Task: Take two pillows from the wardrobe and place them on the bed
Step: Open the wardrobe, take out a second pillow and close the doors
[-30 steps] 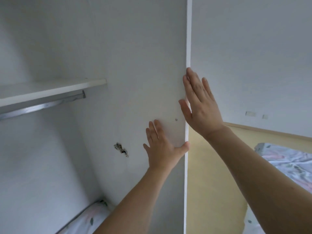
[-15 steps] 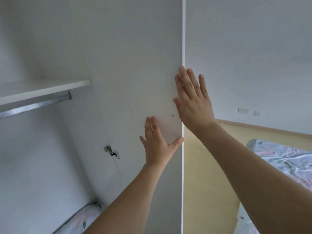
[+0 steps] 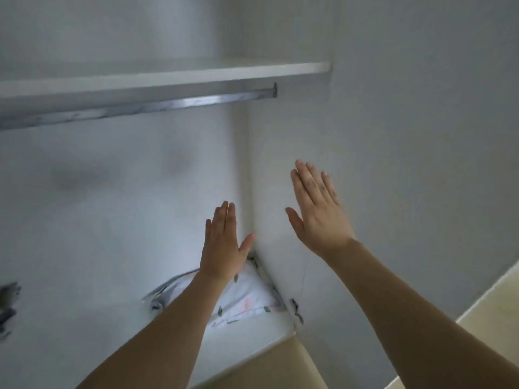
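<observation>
**Both my hands raised flat inside the open wardrobe**

My left hand (image 3: 222, 242) is up in front of me with its back toward me, fingers straight and held close together, thumb angled out to the right. It holds nothing. Whether the palm touches the white back panel of the wardrobe (image 3: 118, 192) beyond it I cannot tell; the picture is blurred.

My right hand (image 3: 320, 211) is higher and to the right of my left, well apart from it, also flat: fingers straight and slightly fanned, thumb spread out to the left. It holds nothing either. It lies over the white side wall of the wardrobe (image 3: 393, 164), and I cannot tell whether it presses on that wall or hovers just before it.

Below my left wrist, partly hidden by my forearm, lies a white pillow with small grey and pink floral print (image 3: 247, 299). It sits on the wardrobe floor, tucked into the corner where the back panel meets the side wall.

Above both hands runs a silver metal hanging rail (image 3: 140, 108), and just over that a white wooden shelf (image 3: 168, 77). Down to the right of my right forearm is a pale yellow surface (image 3: 491, 318); what it belongs to I cannot tell.
</observation>
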